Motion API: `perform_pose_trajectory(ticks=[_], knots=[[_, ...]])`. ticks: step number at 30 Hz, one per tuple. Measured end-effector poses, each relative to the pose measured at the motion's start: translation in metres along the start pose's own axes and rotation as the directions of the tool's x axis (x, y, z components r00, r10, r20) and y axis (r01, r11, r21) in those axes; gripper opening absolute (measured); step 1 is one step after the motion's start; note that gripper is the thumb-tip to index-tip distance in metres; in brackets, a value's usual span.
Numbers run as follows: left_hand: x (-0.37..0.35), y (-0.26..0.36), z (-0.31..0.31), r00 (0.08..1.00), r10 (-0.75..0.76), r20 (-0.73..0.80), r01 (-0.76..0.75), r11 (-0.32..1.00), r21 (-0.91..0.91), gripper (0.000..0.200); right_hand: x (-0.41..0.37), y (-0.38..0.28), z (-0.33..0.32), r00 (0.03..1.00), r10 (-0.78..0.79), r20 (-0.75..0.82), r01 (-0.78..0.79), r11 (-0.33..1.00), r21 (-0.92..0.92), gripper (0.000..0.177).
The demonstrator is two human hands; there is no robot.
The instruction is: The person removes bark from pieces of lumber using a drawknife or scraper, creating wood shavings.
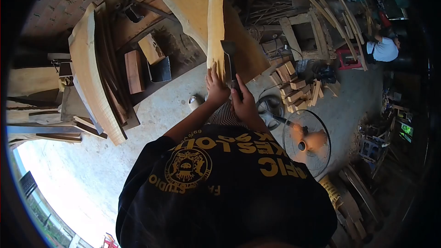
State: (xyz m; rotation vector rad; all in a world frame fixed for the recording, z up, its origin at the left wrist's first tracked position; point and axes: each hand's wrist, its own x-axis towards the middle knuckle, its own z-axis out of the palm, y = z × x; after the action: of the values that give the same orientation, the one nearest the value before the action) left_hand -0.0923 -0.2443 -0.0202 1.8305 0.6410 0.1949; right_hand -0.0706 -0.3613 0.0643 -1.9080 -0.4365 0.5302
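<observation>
A long, pale wooden plank (216, 23) runs away from me, its near end at my left hand (217, 87). The fingers of that hand stretch over the plank's face and hold it by this end. Just to the right, my right hand (244, 101) is closed round the dark handle of a tool with a broad, flat metal blade (228, 47). The blade points forward and overlaps the plank's right edge in this view. Wide wooden slabs (186, 4) lie behind the plank.
A standing fan (307, 142) is close on my right, near a pile of wood blocks (294, 87). To the left are a curved slab (87, 59) and a reddish block (134, 71). A person in a white shirt (385, 49) is at the far right.
</observation>
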Motion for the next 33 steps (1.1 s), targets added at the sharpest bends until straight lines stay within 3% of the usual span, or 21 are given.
perform_pose_trajectory(ticks=[2,13,15,16,17,18,21,22,23,25,26,28,32,33], knots=[[0.003,0.005,0.0,0.982,-0.151,0.117,0.146,0.988,0.056,0.114,0.012,0.003,0.003,0.995,-0.074,-0.06,0.064,0.986,-0.155,0.051],[0.007,-0.011,-0.001,0.987,-0.046,0.154,0.038,0.998,0.055,0.106,0.025,0.009,0.0,0.995,-0.098,-0.023,0.097,0.993,-0.068,0.05],[0.007,-0.008,-0.006,0.981,-0.07,0.182,0.064,0.997,0.038,0.106,0.032,0.008,0.003,0.907,-0.412,-0.09,0.366,0.874,-0.319,0.051],[0.007,-0.007,-0.007,0.982,-0.071,0.178,0.065,0.997,0.039,0.106,0.03,0.008,0.001,0.906,-0.414,-0.087,0.369,0.874,-0.316,0.051],[0.007,-0.004,-0.008,0.982,-0.073,0.174,0.069,0.997,0.028,0.106,0.026,-0.015,-0.004,0.998,-0.059,0.001,0.059,0.998,-0.018,0.051],[0.006,-0.003,-0.008,0.982,-0.075,0.172,0.073,0.997,0.019,0.107,0.023,-0.034,-0.007,0.945,0.267,0.187,-0.307,0.923,0.234,0.05],[0.004,-0.006,-0.006,0.982,-0.073,0.177,0.07,0.997,0.024,0.107,0.031,-0.056,-0.007,0.929,0.327,0.177,-0.37,0.853,0.367,0.05],[0.005,-0.009,-0.006,0.982,-0.067,0.174,0.066,0.998,0.009,0.109,0.032,-0.049,-0.009,0.938,0.305,0.166,-0.332,0.928,0.171,0.05],[0.006,-0.01,-0.008,0.983,-0.061,0.176,0.06,0.998,0.01,0.109,0.034,-0.037,-0.005,0.94,0.302,0.161,-0.328,0.929,0.174,0.05],[0.005,-0.012,-0.01,0.988,0.021,0.153,-0.012,0.998,-0.061,0.109,0.033,-0.011,0.005,0.996,-0.078,-0.042,0.071,0.987,-0.143,0.049],[0.005,-0.013,-0.01,0.988,0.024,0.155,-0.015,0.998,-0.064,0.109,0.033,-0.007,0.008,0.996,-0.079,-0.045,0.072,0.987,-0.146,0.049],[0.007,-0.015,-0.009,0.989,0.078,0.125,-0.073,0.996,-0.044,0.108,0.034,0.001,0.012,0.939,-0.327,-0.104,0.271,0.893,-0.36,0.049],[0.009,-0.022,-0.017,0.971,0.213,0.106,-0.207,0.976,-0.072,0.109,0.039,0.002,0.01,0.912,-0.396,-0.106,0.369,0.906,-0.21,0.05],[0.009,-0.025,-0.022,0.976,0.134,0.173,-0.09,0.967,-0.24,0.11,0.038,-0.024,0.0,0.997,0.062,0.044,-0.067,0.99,0.123,0.051]])
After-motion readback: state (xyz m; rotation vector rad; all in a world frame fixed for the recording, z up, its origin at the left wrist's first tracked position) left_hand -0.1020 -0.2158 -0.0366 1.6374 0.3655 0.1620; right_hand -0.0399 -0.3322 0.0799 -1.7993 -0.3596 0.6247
